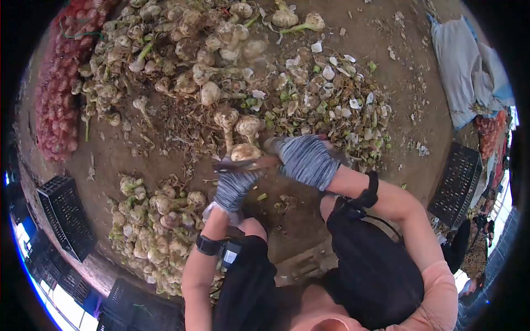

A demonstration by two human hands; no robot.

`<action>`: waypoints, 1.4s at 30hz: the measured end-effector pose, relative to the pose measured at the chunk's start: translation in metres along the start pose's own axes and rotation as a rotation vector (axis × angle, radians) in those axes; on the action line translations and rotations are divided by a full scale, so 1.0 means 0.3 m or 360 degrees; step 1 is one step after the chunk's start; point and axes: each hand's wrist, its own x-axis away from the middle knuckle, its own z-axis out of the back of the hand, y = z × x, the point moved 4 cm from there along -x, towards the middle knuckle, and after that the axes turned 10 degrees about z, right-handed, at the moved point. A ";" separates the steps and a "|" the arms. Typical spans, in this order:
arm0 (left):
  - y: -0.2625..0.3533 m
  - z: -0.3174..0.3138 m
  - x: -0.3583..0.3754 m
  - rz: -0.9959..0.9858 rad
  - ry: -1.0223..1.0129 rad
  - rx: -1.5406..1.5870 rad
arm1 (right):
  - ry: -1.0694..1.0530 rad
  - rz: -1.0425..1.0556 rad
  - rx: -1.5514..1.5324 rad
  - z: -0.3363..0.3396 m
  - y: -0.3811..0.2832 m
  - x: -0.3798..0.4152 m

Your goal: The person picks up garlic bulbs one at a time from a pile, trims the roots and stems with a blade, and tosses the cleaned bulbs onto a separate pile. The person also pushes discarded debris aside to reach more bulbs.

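My left hand [236, 185], in a grey striped glove, is closed at a small cluster of garlic bulbs. One garlic bulb [245, 152] sits right at its fingertips; two more, a garlic bulb [226, 117] and a garlic bulb [249, 126], lie just beyond, one stem pointing down toward the fingers. My right hand [307, 160], gloved alike, is closed to the right of them, its fingers turned inward. A blurred brown, elongated piece [266, 161] spans the gap between both hands; I cannot tell what the right fingers grip.
A large heap of stemmed garlic [187, 38] spreads ahead; a trimmed garlic pile [157, 226] lies left of my legs. Cut stems and skins [342, 105] litter the ground to the right. Red mesh sacks [61, 94], a white sack [458, 60] and black crates [66, 215] stand around.
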 end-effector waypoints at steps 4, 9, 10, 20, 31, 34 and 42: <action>0.050 0.024 0.008 0.0307 -0.0029 0.0830 | 0.0064 0.0053 0.0018 0.044 -0.012 -0.001; 0.164 0.093 -0.024 0.0671 -0.0261 0.1394 | 0.0062 -0.0131 0.0091 0.012 0.117 0.082; 0.227 0.139 -0.023 0.0259 0.0162 0.1026 | -0.0041 -0.0453 0.0001 -0.007 0.212 0.137; 0.253 0.108 -0.062 -0.0006 -0.0295 0.0281 | -0.0050 -0.0473 -0.0485 -0.072 0.201 0.110; 0.179 0.259 -0.018 -0.0275 -0.0112 -0.0318 | -0.0502 -0.0490 -0.0094 -0.127 0.344 0.216; 0.023 0.425 0.158 0.0442 -0.0065 -0.0684 | -0.0349 -0.0522 -0.0108 -0.095 0.323 0.215; -0.180 0.808 0.513 0.1877 -0.0559 -0.1176 | -0.0242 -0.0540 -0.0227 -0.100 0.304 0.209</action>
